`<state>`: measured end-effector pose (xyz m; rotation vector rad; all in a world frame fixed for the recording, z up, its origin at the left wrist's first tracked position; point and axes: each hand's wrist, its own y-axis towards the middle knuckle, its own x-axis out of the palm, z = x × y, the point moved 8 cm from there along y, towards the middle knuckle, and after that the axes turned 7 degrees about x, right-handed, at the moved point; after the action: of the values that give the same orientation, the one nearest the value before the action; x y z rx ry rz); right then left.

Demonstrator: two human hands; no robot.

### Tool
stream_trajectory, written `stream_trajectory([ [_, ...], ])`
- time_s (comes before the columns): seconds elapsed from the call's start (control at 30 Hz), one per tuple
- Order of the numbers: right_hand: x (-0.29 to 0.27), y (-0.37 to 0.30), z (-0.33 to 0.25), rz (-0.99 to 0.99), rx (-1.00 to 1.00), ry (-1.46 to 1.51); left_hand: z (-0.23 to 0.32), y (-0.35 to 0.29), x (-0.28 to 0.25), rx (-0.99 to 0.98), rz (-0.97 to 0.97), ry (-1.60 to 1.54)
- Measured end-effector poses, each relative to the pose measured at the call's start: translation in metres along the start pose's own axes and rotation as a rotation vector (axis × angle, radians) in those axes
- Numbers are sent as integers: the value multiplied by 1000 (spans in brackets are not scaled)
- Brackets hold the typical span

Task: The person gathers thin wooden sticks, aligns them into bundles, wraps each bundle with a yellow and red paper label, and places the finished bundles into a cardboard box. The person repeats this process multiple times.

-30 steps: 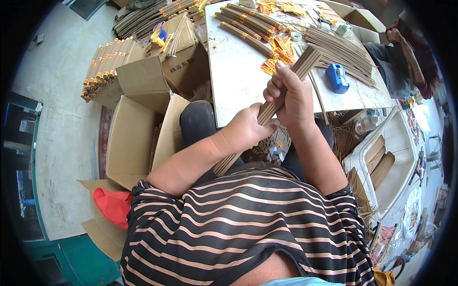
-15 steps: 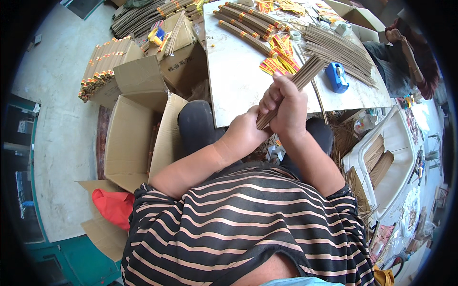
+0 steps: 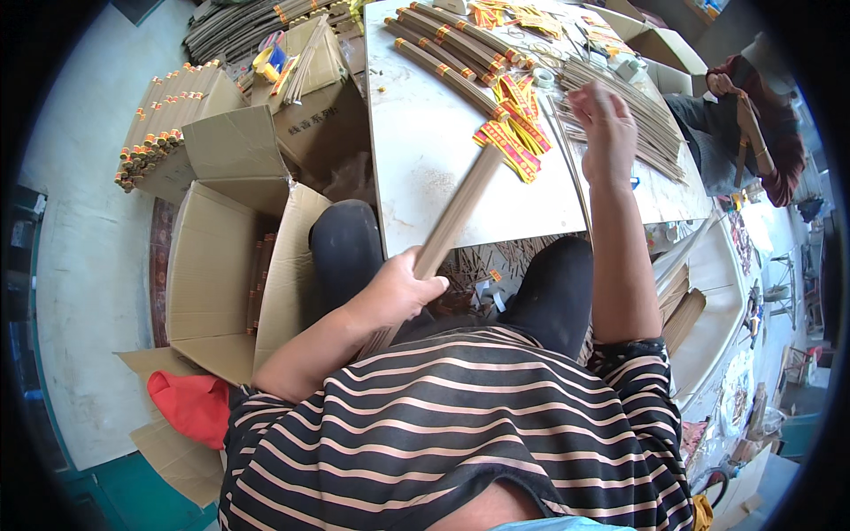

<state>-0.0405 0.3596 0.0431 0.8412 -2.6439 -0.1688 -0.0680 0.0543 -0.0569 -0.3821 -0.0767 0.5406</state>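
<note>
My left hand (image 3: 403, 288) is wrapped round a bundle of thin brown incense sticks (image 3: 460, 208), held slanting over my lap. The bundle's far end reaches over the near table edge to the red and yellow paper labels (image 3: 522, 137), and its near end passes below my hand toward my shirt. My right hand (image 3: 608, 133) is raised over the table's right side, fingers apart and slightly blurred, with nothing visible in them. Behind it lie loose incense sticks (image 3: 660, 146). The blue tape dispenser (image 3: 635, 182) is mostly hidden by my right wrist.
Banded bundles (image 3: 443, 57) lie across the white table (image 3: 416, 168). An open cardboard box (image 3: 212, 265) stands left of my legs, with stacked bundles (image 3: 168, 115) beyond it. Another person (image 3: 761, 133) sits at the right. A white tub (image 3: 713, 319) is near my right elbow.
My right hand has let go of the bundle and moved up over the table. My left hand has shifted left and nearer to me with the bundle, whose far end now reaches the labels.
</note>
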Motion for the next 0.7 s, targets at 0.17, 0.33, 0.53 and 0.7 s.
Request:
stream_trajectory([
  [0.17, 7, -8, 101, -225, 224, -1183, -3, 14, -22, 4, 19, -237],
  [0.33, 20, -19, 131, -272, 195, -1512, -3, 23, -30, 2, 13, -304],
  [0.53, 17, -13, 154, -355, 262, -1445, -14, 32, -35, -33, -14, -402],
  [0.7, 18, -11, 151, -325, 264, -1466, -14, 34, -33, -65, -18, -413],
])
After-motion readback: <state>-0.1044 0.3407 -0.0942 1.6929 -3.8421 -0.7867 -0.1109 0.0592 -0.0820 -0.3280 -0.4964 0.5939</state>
